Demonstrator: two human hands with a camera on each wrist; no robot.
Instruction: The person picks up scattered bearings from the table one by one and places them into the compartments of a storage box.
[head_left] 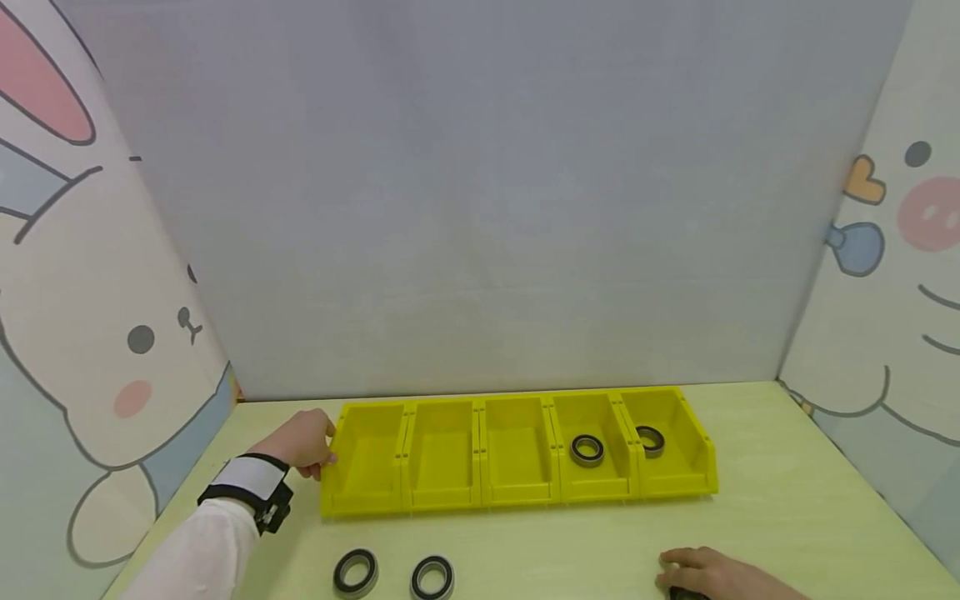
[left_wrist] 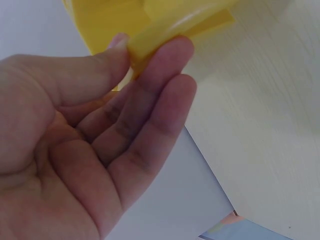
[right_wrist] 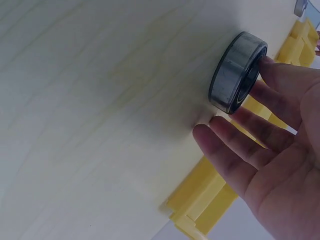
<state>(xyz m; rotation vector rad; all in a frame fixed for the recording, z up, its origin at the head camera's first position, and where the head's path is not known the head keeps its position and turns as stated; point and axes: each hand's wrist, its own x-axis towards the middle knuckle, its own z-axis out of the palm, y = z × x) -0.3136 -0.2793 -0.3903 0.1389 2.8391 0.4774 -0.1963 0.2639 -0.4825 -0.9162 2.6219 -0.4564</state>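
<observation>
At the left end of a row of joined yellow bins (head_left: 517, 500), my left hand (head_left: 303, 442) pinches the end wall. The left wrist view shows the thumb on one side of the yellow rim (left_wrist: 165, 30) and curled fingers on the other. My right hand (head_left: 712, 575) is low at the right, in front of the bins. There it holds a ball bearing (right_wrist: 235, 72) with a metal outer ring, the thumb at its inner edge and fingers beside it. In the head view this bearing is mostly hidden under the hand.
Two bearings, a left one (head_left: 356, 572) and a right one (head_left: 432, 577), lie on the pale table (head_left: 540, 550) before the bins. One bearing (head_left: 587, 451) sits in the fourth bin from left, another (head_left: 651, 441) in the rightmost. A grey wall (head_left: 487, 208) stands behind.
</observation>
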